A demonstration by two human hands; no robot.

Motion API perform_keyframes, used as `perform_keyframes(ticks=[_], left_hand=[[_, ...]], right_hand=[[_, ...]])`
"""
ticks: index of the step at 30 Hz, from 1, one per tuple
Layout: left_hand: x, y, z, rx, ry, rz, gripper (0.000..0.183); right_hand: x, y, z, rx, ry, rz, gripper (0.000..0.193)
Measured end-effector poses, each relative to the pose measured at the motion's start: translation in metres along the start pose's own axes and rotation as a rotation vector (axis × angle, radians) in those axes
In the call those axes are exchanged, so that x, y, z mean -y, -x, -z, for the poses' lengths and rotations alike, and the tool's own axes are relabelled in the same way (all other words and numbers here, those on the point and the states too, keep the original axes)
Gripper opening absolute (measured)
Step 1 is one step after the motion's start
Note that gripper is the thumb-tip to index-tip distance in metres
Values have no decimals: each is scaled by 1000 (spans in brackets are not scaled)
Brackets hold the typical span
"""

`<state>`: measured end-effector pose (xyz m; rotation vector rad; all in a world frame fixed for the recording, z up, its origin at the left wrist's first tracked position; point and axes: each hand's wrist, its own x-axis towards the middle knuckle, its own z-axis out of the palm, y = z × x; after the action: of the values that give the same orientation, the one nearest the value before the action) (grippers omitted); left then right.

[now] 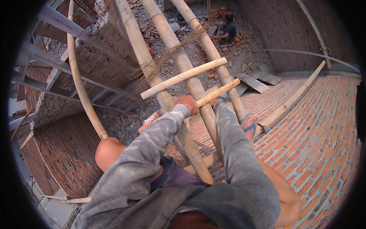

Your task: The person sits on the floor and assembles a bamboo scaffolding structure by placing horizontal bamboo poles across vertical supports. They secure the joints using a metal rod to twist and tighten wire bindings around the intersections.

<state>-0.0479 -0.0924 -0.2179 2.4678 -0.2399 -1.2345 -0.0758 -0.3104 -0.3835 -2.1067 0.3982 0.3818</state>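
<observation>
Three long bamboo poles (173,42) run side by side away from me. A short peeled wooden stick (185,77) lies across them. Nearer to me is a second short wooden stick (223,91), with my left hand (187,103) closed around its left end, above the middle pole. My right hand (214,102) is just under this stick, between the middle and right poles. Most of it is hidden by the stick and my grey sleeve, so its fingers do not show. Farther along, a loose bundle of thin brown strips (167,57) lies slanting over the poles.
Far below, a person (228,29) in dark clothes crouches among bricks and rubble. A brick wall (305,141) drops away on the right, with a bamboo pole (291,103) along it. A curved bamboo pole (78,80) rises on the left. My sandalled foot (249,124) rests beside the right pole.
</observation>
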Motion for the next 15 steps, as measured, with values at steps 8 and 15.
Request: perform_keyframes(ticks=[8, 15], left_hand=[[1, 1, 0, -16, 7, -14, 39], [1, -2, -4, 0, 22, -6, 41]], right_hand=[[-5, 4, -1, -27, -26, 43, 26], [-4, 15, 7, 6, -78, 29, 26]])
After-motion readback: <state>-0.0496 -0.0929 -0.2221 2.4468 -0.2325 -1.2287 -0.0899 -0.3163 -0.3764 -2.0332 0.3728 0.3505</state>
